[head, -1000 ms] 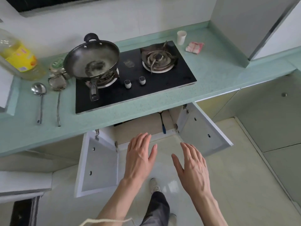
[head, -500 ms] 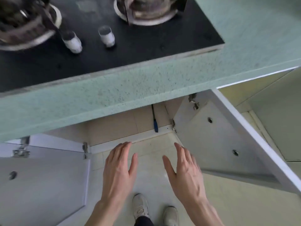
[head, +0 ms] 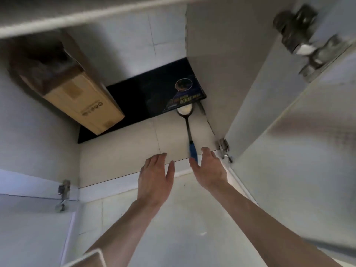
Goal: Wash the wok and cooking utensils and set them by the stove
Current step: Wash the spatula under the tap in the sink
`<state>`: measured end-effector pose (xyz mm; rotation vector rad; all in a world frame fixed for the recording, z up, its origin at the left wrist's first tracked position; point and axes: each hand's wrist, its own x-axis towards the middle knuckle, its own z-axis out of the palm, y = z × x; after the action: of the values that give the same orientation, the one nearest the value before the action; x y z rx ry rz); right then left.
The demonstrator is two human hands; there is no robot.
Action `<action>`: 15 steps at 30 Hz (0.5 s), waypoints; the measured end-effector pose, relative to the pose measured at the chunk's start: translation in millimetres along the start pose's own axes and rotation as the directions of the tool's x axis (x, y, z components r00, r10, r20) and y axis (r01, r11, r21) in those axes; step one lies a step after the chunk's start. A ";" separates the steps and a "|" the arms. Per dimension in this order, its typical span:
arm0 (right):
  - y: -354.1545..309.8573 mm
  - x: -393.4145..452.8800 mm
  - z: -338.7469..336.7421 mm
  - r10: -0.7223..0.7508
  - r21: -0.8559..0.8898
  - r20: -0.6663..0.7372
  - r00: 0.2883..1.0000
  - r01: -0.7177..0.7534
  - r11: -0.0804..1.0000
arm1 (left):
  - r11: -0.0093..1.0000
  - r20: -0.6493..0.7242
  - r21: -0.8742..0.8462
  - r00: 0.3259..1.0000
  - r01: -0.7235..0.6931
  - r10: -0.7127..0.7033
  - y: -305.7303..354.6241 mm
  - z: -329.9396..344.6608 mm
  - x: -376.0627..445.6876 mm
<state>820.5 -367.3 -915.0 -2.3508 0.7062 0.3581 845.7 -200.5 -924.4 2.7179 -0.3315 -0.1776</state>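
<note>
I look into the open cabinet under the stove. A utensil point(head: 187, 130) with a blue handle, thin dark shaft and round head lies on the cabinet floor near the right wall. Its head reaches under a black flat box point(head: 154, 97). My right hand point(head: 209, 167) is spread at the cabinet's front edge, thumb and fingers on either side of the blue handle's end, holding nothing. My left hand point(head: 155, 177) hovers to its left with straight fingers. The wok and stove are out of view.
A long cardboard box point(head: 77, 99) leans in the cabinet's left half over the black box. The right cabinet door point(head: 300, 151) stands open beside my right arm; the left door point(head: 28, 228) is open at lower left. Hinges sit on both sides.
My view dropped from the stove top to inside the cabinet. Both hands moved forward to the cabinet's front edge, the right one reaching the utensil's blue handle.
</note>
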 end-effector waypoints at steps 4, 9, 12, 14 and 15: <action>18.1 70.6 48.2 0.075 0.067 0.037 0.996 -0.078 0.995 | 0.998 -0.021 -0.061 1.000 0.022 -0.023 -26.7 50.0 33.4; 32.0 140.4 89.0 0.074 0.023 0.034 0.997 -0.075 0.997 | 0.999 -0.053 0.018 0.997 -0.046 0.047 -57.3 96.7 61.7; 36.5 169.0 104.3 0.067 -0.042 0.022 0.997 -0.066 0.997 | 0.999 -0.050 -0.012 0.998 -0.036 0.036 -66.6 120.4 68.1; 40.8 179.4 112.8 0.047 -0.096 -0.019 0.999 -0.049 0.994 | 0.999 -0.047 -0.031 0.999 -0.024 0.023 -69.3 135.0 69.5; 43.4 181.4 116.4 0.033 -0.108 -0.037 0.999 -0.037 0.993 | 0.999 -0.045 -0.039 0.999 -0.024 0.022 -70.4 141.1 70.0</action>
<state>935.9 -390.5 -1100.7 -2.4549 0.7628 0.3800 903.6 -207.6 -1086.7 2.6731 -0.3421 -0.1155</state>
